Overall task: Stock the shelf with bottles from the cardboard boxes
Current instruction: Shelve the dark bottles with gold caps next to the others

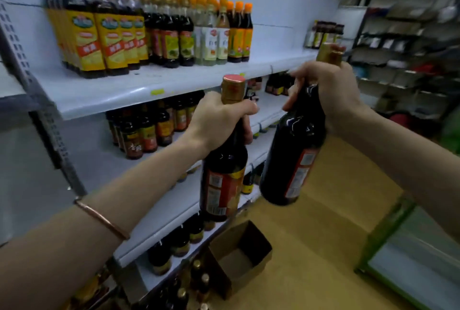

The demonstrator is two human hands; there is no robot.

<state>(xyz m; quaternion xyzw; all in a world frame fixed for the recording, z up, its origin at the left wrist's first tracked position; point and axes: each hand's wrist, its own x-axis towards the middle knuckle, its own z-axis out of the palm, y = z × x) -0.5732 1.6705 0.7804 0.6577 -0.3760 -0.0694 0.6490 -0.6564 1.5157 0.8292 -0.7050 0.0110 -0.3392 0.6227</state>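
My left hand point(219, 120) grips the neck of a dark bottle point(222, 180) with a gold cap and a red label. My right hand point(328, 90) grips the neck of a second dark bottle point(291, 155) of the same kind, held a little higher and tilted. Both bottles hang in the air in front of the white shelf point(129, 90), whose top board carries rows of bottles on its left half and bare board on its right. An open cardboard box point(239, 257) stands on the floor below, and bottle tops point(196, 275) show left of it.
Lower shelf boards point(159, 220) hold rows of small dark bottles. A few bottles point(323, 33) stand at the far right end of the top board. A green-framed cabinet point(408, 255) stands at the right. Yellow floor point(323, 247) lies between it and the shelf.
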